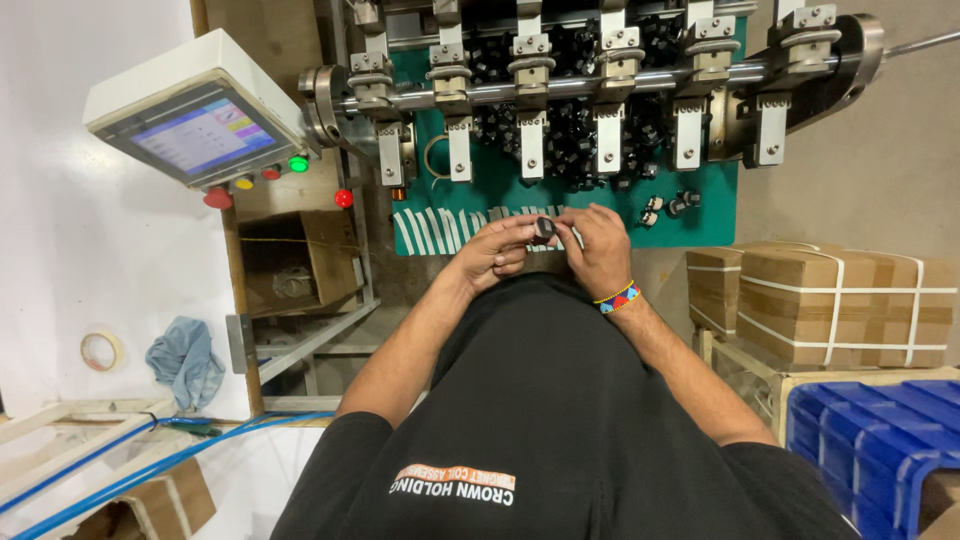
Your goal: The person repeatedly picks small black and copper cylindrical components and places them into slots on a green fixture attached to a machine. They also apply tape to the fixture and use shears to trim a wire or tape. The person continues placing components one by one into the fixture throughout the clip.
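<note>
Item: small black bobbin [544, 227], held above green bench [720, 225] edge | left hand [497, 252] and right hand [598, 248] pinching it together, I judge for close fingertip work | stock: loose black bobbins [572, 150] heaped under winding spindles [532, 145], within reach

I'm counting six metal clamp heads [531, 60] along the shaft, four round buttons [270, 180] under one touchscreen panel [200, 125], two strapped cardboard boxes [845, 300], one tape roll [101, 351], one blue rag [186, 360].
</note>
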`<move>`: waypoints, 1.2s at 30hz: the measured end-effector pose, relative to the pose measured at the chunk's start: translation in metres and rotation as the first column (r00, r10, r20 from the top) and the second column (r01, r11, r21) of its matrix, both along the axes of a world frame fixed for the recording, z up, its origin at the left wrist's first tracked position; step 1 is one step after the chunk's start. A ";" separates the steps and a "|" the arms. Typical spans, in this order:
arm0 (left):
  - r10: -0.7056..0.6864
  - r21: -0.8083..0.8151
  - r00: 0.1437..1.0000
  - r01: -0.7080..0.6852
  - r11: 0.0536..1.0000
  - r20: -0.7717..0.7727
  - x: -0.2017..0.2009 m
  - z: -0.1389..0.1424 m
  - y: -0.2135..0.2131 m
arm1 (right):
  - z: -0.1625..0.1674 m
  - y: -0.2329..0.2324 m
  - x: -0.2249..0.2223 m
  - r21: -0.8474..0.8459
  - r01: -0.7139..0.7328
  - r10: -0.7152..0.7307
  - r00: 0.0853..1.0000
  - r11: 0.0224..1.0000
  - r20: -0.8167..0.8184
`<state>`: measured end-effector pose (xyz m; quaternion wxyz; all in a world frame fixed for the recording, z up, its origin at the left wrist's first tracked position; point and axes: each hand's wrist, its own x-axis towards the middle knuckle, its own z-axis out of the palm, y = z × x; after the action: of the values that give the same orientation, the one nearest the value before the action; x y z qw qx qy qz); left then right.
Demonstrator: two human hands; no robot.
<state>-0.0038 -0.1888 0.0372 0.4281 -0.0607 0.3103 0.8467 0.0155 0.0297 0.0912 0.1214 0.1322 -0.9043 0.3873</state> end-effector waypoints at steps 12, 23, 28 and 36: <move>-0.502 -0.671 0.447 -0.454 0.586 -0.740 0.011 0.060 0.060 | -0.001 0.075 -0.024 -0.343 -0.113 0.300 0.772 0.933 0.560; -0.363 -0.744 0.680 -0.419 0.520 -0.637 0.031 0.044 0.092 | 0.042 0.076 -0.003 0.135 -0.245 0.216 0.957 0.960 0.195; -0.119 -0.672 0.769 -0.459 0.580 -0.628 0.033 -0.001 0.092 | 0.034 0.077 0.001 -0.006 -0.445 0.415 0.831 0.896 0.370; 0.067 -0.636 0.684 -0.707 0.309 -0.727 0.002 0.009 0.022 | -0.092 0.095 -0.023 0.546 -0.241 0.013 0.922 0.802 0.386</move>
<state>-0.0015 -0.1666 0.0463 -0.0232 -0.0954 0.7939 0.6001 -0.0074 0.1246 -0.0005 -0.1213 0.1504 -0.9743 0.1159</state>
